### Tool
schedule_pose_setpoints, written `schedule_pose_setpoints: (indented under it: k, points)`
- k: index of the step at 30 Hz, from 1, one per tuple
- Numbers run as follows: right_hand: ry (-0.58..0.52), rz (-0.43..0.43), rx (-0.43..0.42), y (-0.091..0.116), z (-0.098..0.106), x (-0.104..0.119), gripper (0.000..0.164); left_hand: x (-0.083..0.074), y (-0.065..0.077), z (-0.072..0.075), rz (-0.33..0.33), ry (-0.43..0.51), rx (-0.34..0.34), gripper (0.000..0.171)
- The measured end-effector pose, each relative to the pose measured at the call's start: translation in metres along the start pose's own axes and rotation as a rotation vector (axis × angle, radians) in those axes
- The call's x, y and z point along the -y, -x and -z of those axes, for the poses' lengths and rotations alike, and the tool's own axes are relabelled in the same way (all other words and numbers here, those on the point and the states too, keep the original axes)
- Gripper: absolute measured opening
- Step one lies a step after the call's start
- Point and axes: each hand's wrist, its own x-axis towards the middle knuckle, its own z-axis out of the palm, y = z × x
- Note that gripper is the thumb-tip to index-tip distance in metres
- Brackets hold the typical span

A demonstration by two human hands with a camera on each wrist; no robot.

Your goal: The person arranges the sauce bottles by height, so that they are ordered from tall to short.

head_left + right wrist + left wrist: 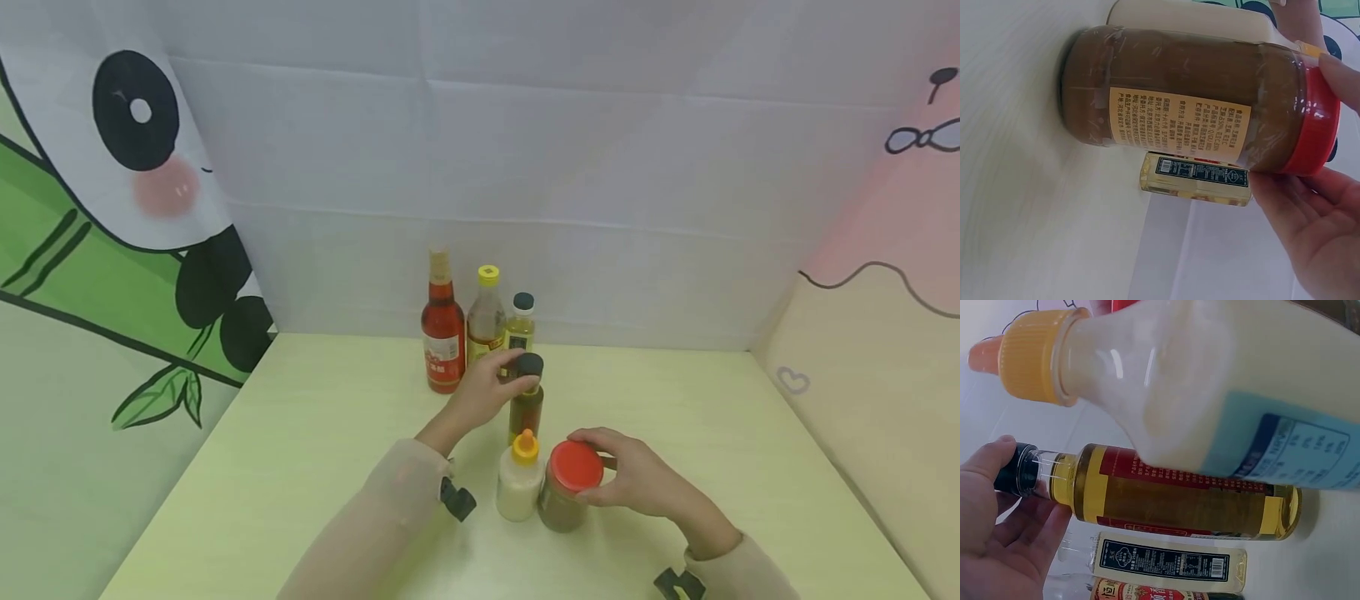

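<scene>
My left hand point(480, 392) pinches the dark cap of an oil bottle point(527, 410), which stands upright. In the left wrist view this bottle shows amber liquid and a red label. Thumb and fingers of my right hand point(633, 477) hold a brown sauce jar point(1179, 94) by its red lid point(576, 466). A label with printed text faces the right wrist camera. Between the two hands stands a squeeze bottle point(519, 487) of pale sauce with an orange-yellow nozzle cap point(1032, 356), close beside the jar.
Behind the left hand stand a tall red bottle point(443, 337), a yellow-capped bottle point(487, 317) and a small dark-capped bottle point(519, 329) in a row. A white cloth wall point(600, 208) closes off the back of the pale table point(315, 467). Painted panels flank both sides.
</scene>
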Motion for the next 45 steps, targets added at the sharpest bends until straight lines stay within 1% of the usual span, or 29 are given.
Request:
schedule_pose_setpoints:
  k: [4,11,18,21,27,37,45]
  points:
    - [-0.016,-0.001,-0.003,0.000,0.000,-0.001,0.065,0.001,-0.008,-0.001,0.009,0.000,-0.004,0.052]
    - [-0.024,-0.001,-0.003,0.000,-0.002,-0.004,0.064,-0.003,-0.021,0.000,-0.021,-0.060,-0.003,0.050]
    - [-0.044,-0.009,-0.005,0.001,-0.003,-0.005,0.064,-0.009,-0.035,0.000,0.010,-0.095,0.042,0.056]
    - [-0.047,-0.005,-0.007,0.001,-0.003,-0.004,0.064,-0.008,-0.041,-0.001,0.022,-0.118,0.053,0.056]
    - [-0.044,-0.001,-0.012,0.001,-0.003,-0.003,0.063,-0.008,-0.053,-0.003,0.006,-0.142,0.059,0.052]
    - [-0.036,-0.003,-0.023,0.001,-0.003,-0.003,0.062,-0.007,-0.070,-0.007,0.033,-0.134,0.066,0.058]
    - [-0.053,-0.014,-0.020,0.000,-0.003,-0.003,0.062,-0.001,-0.083,-0.009,0.031,-0.190,0.071,0.058]
